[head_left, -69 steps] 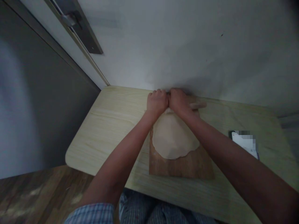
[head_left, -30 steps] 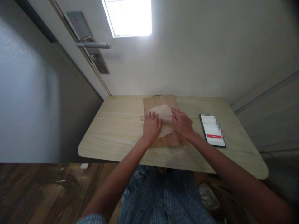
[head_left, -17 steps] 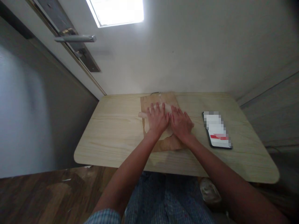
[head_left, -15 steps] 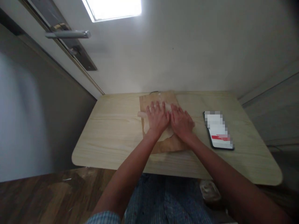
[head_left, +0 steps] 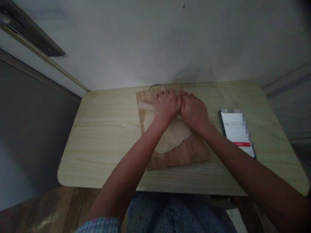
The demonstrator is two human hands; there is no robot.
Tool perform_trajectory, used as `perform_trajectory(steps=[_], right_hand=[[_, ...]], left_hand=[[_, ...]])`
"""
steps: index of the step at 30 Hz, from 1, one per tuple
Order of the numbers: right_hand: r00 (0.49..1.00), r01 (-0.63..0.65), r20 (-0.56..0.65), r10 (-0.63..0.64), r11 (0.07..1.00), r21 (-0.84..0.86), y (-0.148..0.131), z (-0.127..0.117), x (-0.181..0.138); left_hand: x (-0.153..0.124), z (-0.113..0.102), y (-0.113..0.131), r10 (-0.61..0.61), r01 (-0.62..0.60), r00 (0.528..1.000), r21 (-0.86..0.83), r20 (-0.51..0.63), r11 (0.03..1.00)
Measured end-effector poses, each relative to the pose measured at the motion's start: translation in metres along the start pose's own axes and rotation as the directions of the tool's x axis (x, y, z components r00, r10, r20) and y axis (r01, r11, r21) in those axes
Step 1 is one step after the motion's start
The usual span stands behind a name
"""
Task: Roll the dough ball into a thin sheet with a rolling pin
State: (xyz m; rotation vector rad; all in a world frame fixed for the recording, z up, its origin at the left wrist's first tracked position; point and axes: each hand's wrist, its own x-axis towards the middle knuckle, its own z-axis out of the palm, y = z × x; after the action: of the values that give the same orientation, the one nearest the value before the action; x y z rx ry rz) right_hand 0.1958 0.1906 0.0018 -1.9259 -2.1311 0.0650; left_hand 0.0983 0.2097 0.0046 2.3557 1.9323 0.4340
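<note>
A pale, flattened sheet of dough [head_left: 171, 137] with an uneven edge lies on a brown wooden board [head_left: 178, 159]. Across its far part runs a light rolling pin [head_left: 145, 106], whose left end sticks out past my left hand [head_left: 166, 105]. That hand is closed over the pin, fingers curled down at the far side. Beside it, almost touching, my right hand [head_left: 194, 110] is curled over the same pin. The pin's middle and right end are hidden under the hands.
The board rests on a light wood-grain table [head_left: 104, 139] against a pale wall or door. A metal loop handle [head_left: 157, 85] shows at the board's far edge. To the right lies a phone [head_left: 236, 129] with its screen lit, partly blurred out.
Both hands have gone from flat, stretched fingers to curled over the rolling pin, and sit nearer the board's far edge. More dough shows on the near side. The view has shifted downward.
</note>
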Motion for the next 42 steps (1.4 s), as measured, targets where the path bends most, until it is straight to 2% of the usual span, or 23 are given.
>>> perform_trajectory(steps=[9, 16, 21, 33, 38, 42], right_hand=[[0.997, -0.069, 0.027, 0.071, 0.995, -0.076, 0.005, 0.0, 0.023], [0.997, -0.072, -0.017, 0.071, 0.991, -0.108, 0.006, -0.001, 0.031], [0.993, -0.116, -0.015, 0.115, 0.989, -0.093, 0.006, 0.001, 0.033], [0.996, -0.088, -0.007, 0.087, 0.995, -0.053, 0.002, 0.0, 0.026], [0.999, -0.03, 0.021, 0.031, 0.999, -0.023, -0.003, 0.0, 0.016], [0.999, 0.035, -0.012, -0.035, 0.999, -0.033, -0.011, -0.001, 0.0]], left_hand=[[0.033, -0.002, 0.009, 0.022, -0.021, 1.0, -0.028, 0.012, 0.999], [0.057, 0.009, 0.009, 0.066, -0.064, 0.998, -0.085, 0.016, 0.994], [0.064, 0.013, 0.01, 0.097, -0.097, 0.995, -0.045, 0.006, 0.994], [0.041, 0.008, 0.003, 0.08, -0.081, 0.997, 0.097, 0.011, 0.992], [0.02, 0.003, -0.001, 0.023, -0.018, 0.999, 0.106, -0.048, 0.994], [-0.001, 0.001, -0.005, 0.0, 0.008, 0.998, 0.116, -0.069, 0.993]])
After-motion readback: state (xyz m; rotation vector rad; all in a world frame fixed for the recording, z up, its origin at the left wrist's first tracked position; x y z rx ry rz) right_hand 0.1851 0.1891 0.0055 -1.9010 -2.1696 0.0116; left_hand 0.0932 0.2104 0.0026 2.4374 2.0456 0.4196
